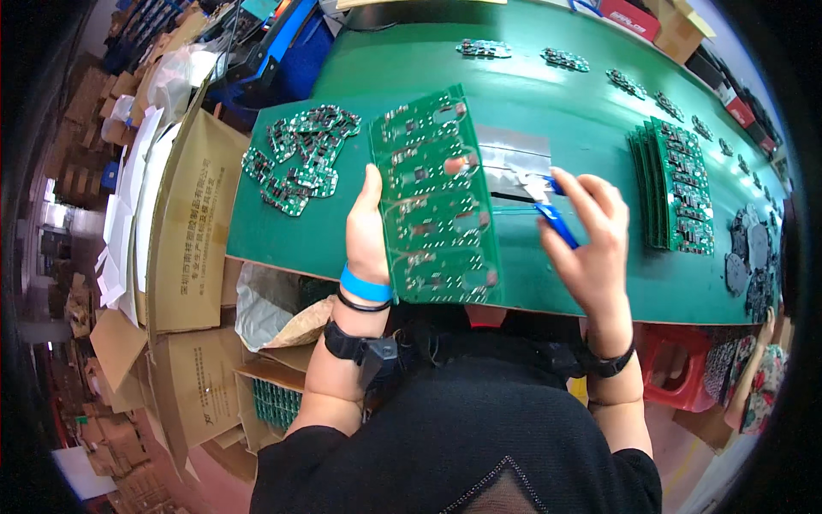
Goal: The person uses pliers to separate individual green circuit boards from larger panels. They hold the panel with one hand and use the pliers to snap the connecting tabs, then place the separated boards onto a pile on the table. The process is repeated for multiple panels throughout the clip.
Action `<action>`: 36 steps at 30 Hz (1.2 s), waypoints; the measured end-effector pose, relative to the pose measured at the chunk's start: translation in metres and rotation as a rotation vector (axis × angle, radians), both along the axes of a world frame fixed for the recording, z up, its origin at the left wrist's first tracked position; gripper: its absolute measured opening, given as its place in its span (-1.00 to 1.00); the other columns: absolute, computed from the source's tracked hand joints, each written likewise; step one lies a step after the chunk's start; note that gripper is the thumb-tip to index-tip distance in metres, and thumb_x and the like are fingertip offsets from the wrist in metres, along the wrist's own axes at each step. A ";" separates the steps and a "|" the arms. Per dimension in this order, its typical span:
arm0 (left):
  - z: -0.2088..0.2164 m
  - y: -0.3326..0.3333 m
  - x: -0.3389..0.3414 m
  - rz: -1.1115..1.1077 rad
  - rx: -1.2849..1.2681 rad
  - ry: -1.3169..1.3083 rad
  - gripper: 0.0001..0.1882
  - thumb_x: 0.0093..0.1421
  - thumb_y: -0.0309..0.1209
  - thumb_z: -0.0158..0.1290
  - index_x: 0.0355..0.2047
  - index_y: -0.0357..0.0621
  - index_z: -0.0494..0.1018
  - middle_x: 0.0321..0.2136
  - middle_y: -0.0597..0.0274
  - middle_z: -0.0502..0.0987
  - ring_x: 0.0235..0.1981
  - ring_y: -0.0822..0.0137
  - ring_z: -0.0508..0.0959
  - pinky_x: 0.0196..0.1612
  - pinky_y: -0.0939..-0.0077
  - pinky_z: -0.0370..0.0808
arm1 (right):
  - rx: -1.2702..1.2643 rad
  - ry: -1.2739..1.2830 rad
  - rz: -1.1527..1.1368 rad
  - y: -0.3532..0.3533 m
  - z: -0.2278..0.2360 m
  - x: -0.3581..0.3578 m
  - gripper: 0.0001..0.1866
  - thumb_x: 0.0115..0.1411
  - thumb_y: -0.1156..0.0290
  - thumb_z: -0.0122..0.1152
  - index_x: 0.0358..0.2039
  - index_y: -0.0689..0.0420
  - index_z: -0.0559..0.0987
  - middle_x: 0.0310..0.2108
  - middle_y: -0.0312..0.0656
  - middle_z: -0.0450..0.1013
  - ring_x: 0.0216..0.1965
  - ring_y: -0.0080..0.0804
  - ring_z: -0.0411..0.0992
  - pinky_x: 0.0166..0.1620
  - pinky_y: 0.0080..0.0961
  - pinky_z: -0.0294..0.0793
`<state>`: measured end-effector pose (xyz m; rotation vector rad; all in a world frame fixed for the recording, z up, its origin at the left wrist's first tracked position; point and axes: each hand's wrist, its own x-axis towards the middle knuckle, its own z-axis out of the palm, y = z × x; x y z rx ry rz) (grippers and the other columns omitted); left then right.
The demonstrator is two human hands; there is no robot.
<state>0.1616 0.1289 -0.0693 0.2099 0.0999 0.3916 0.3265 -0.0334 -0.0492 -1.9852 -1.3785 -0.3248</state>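
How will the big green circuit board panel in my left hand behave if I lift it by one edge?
The big green circuit board panel probably stays stiff: held at one side by the left hand, it shows no sag. It looks thin and flat, so likely light. Its many small mounted parts suggest handling it gently.
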 end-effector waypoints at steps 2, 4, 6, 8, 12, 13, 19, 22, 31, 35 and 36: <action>0.005 0.006 -0.001 0.003 0.083 0.090 -0.30 0.27 0.11 -0.52 0.24 -0.12 -0.02 0.18 -0.15 0.12 0.08 -0.17 0.30 0.02 -0.17 0.33 | -0.019 -0.003 0.072 -0.007 0.011 0.004 -0.49 -0.19 0.39 0.27 -0.11 0.09 0.50 -0.24 -0.11 0.36 -0.18 -0.16 0.32 -0.07 -0.32 0.23; 0.004 0.012 0.004 0.030 0.183 0.171 -0.32 0.28 0.11 -0.49 0.19 -0.15 0.08 0.10 -0.07 0.24 0.03 -0.07 0.37 0.01 -0.04 0.38 | -0.162 -0.020 0.196 -0.015 0.024 -0.001 -0.45 -0.26 0.41 0.26 -0.12 0.07 0.50 -0.23 -0.13 0.35 -0.16 -0.19 0.31 -0.02 -0.27 0.18; 0.008 0.013 0.008 0.077 0.244 0.186 -0.37 0.30 0.07 -0.47 0.13 -0.15 0.16 0.02 -0.01 0.34 -0.02 0.03 0.42 -0.01 0.03 0.42 | -0.238 -0.075 0.272 -0.016 0.025 -0.011 -0.44 -0.29 0.40 0.26 -0.12 0.06 0.50 -0.22 -0.13 0.34 -0.14 -0.20 0.30 -0.01 -0.24 0.17; 0.013 0.012 0.012 0.119 0.322 0.247 -0.42 0.32 0.01 -0.47 0.10 -0.16 0.19 -0.03 0.04 0.39 -0.08 0.14 0.48 -0.07 0.17 0.49 | -0.283 -0.093 0.307 -0.014 0.025 -0.019 -0.40 -0.30 0.39 0.29 -0.09 0.06 0.47 -0.20 -0.15 0.33 -0.12 -0.20 0.29 0.00 -0.23 0.15; 0.012 0.013 0.017 0.174 0.444 0.312 -0.43 0.33 0.00 -0.47 0.09 -0.17 0.20 -0.05 0.05 0.40 -0.11 0.16 0.49 -0.11 0.22 0.52 | -0.321 -0.128 0.304 -0.010 0.023 -0.025 -0.39 -0.28 0.38 0.30 -0.08 0.06 0.45 -0.19 -0.16 0.32 -0.10 -0.22 0.28 0.00 -0.23 0.14; 0.011 0.013 0.016 0.181 0.467 0.324 -0.41 0.32 0.02 -0.47 0.11 -0.17 0.18 -0.01 0.01 0.37 -0.07 0.10 0.46 -0.06 0.14 0.48 | -0.321 -0.134 0.305 -0.009 0.023 -0.026 -0.39 -0.28 0.38 0.30 -0.08 0.06 0.45 -0.19 -0.16 0.32 -0.10 -0.22 0.28 0.00 -0.23 0.14; 0.011 0.013 0.017 0.179 0.453 0.283 -0.46 0.34 -0.04 -0.46 0.08 -0.18 0.21 -0.08 0.09 0.42 -0.14 0.24 0.52 -0.15 0.32 0.55 | -0.340 -0.168 0.308 -0.008 0.025 -0.028 -0.38 -0.29 0.38 0.31 -0.08 0.05 0.44 -0.20 -0.16 0.31 -0.10 -0.24 0.28 0.00 -0.24 0.14; 0.012 0.013 0.017 0.166 0.458 0.277 -0.44 0.34 -0.02 -0.48 0.10 -0.17 0.19 -0.04 0.07 0.40 -0.10 0.18 0.49 -0.10 0.23 0.52 | -0.342 -0.187 0.303 -0.007 0.024 -0.029 -0.38 -0.30 0.38 0.32 -0.08 0.05 0.44 -0.19 -0.17 0.31 -0.10 -0.24 0.28 -0.01 -0.24 0.15; 0.007 0.018 0.018 0.169 0.477 0.275 -0.40 0.33 0.01 -0.52 0.13 -0.16 0.16 0.03 0.00 0.34 -0.02 0.04 0.43 -0.02 0.07 0.44 | -0.326 -0.245 0.300 -0.007 0.024 -0.028 -0.33 -0.34 0.36 0.35 -0.07 0.03 0.45 -0.21 -0.21 0.32 -0.14 -0.30 0.29 -0.08 -0.29 0.17; 0.006 0.020 0.017 0.139 0.437 0.261 -0.39 0.32 0.03 -0.51 0.14 -0.16 0.16 0.04 -0.01 0.34 -0.01 0.03 0.42 0.00 0.05 0.42 | -0.317 -0.267 0.308 -0.007 0.023 -0.027 -0.35 -0.33 0.36 0.34 -0.07 0.02 0.46 -0.24 -0.22 0.32 -0.18 -0.30 0.31 -0.11 -0.31 0.18; 0.005 0.021 0.017 0.127 0.419 0.253 -0.39 0.32 0.04 -0.51 0.14 -0.16 0.16 0.04 -0.01 0.34 0.00 0.03 0.41 0.00 0.04 0.41 | -0.320 -0.265 0.312 -0.007 0.021 -0.026 -0.35 -0.33 0.36 0.34 -0.07 0.01 0.46 -0.24 -0.22 0.32 -0.20 -0.30 0.31 -0.12 -0.31 0.19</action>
